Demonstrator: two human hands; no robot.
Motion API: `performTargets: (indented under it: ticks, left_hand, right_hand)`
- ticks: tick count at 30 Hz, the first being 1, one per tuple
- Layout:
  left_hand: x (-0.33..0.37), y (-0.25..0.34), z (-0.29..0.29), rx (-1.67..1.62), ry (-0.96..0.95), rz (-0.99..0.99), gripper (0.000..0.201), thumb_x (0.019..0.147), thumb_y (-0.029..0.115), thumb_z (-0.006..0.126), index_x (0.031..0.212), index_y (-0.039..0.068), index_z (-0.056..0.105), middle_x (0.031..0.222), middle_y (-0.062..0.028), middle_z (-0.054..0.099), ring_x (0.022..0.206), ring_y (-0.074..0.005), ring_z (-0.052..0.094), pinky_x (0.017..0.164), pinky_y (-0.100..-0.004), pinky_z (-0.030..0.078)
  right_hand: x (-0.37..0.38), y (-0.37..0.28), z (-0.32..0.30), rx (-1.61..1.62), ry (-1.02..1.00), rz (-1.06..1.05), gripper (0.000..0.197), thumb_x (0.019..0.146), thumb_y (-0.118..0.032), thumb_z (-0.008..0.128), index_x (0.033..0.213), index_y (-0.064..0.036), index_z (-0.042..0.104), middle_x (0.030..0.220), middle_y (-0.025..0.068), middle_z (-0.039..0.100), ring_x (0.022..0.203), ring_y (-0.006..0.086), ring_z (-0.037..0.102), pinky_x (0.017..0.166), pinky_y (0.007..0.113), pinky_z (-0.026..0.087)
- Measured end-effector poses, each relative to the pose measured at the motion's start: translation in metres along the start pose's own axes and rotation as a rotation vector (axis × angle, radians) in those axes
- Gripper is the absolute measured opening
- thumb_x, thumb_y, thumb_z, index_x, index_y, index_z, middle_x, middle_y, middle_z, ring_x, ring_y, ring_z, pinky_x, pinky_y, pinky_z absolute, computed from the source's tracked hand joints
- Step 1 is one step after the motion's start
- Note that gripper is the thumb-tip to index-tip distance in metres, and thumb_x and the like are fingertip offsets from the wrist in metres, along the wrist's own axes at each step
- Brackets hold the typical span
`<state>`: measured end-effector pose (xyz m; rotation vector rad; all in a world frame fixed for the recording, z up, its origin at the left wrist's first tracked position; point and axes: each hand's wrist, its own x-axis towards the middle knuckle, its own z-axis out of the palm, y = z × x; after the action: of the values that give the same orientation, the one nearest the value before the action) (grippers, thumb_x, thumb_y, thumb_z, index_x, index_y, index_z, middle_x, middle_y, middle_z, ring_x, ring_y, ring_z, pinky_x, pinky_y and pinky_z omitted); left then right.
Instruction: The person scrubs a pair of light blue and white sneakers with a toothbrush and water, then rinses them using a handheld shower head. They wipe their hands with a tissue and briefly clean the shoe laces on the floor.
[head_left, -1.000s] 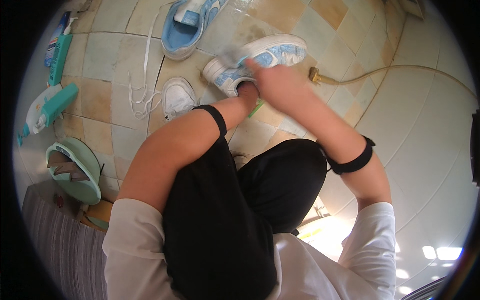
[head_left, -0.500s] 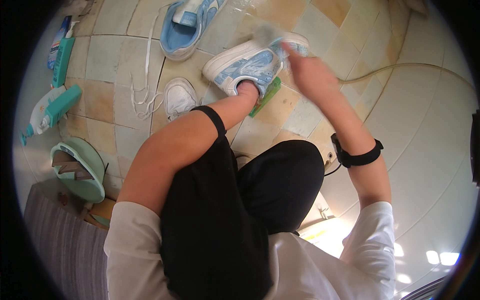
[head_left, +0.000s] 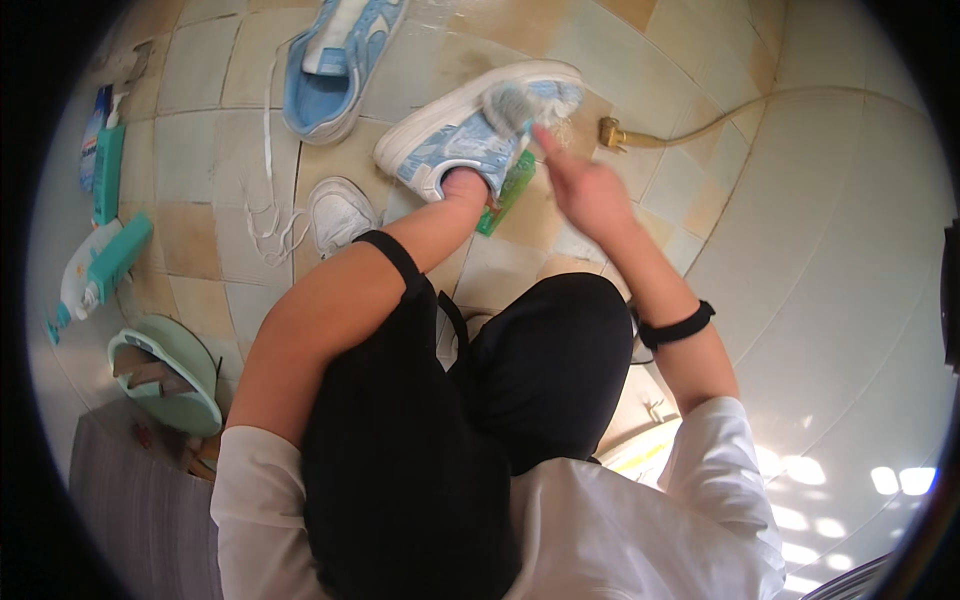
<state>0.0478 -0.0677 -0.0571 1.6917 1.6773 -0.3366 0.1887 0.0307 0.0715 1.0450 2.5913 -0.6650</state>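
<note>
My left hand (head_left: 466, 186) reaches into the opening of a blue-and-white sneaker (head_left: 478, 146), its fingers hidden inside, holding the sneaker tilted with the toe to the upper right. My right hand (head_left: 588, 198) is closed on the handle of a scrubbing brush (head_left: 512, 110), the index finger laid along it. The brush's grey bristles, somewhat blurred, press on the sneaker's upper near the toe. Partly beneath the sneaker lies a flat green item (head_left: 510, 195). A second blue-and-white sneaker (head_left: 318, 100) stands at the upper left.
White laces (head_left: 272, 235) trail on the tiled floor beside a white shoe toe (head_left: 341, 212). Several bottles (head_left: 108, 175) stand along the left wall, with a pale green basin (head_left: 190, 400) below them. On the right lies a hose with a brass end (head_left: 615, 134).
My right hand has drawn the brush back left and down along the upper. The view has shifted, so the brass hose end shows now.
</note>
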Motion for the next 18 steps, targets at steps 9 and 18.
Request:
performTargets:
  ticks: [9,18]
  left_hand:
    - [0.001,-0.011,0.011,0.091,0.006,0.02,0.059,0.096,0.039,0.048,0.146,0.008,0.044,0.152,-0.0158,0.041,0.14,-0.0317,0.039,0.117,-0.0441,0.029]
    - [-0.02,-0.007,-0.035,0.074,0.404,0.111,0.054,0.096,0.028,0.045,0.147,0.011,0.042,0.154,-0.0143,0.039,0.14,-0.0329,0.038,0.117,-0.0472,0.028]
  right_hand:
    - [-0.023,0.003,0.026,0.249,0.164,0.063,0.051,0.096,-0.017,0.056,0.145,-0.0192,0.045,0.072,0.0197,0.064,0.064,0.0383,0.063,0.06,0.045,0.051]
    - [-0.025,0.022,0.051,0.557,0.536,0.434,0.049,0.098,-0.017,0.053,0.147,-0.0174,0.044,0.081,0.021,0.065,0.07,0.0326,0.066,0.069,0.033,0.052]
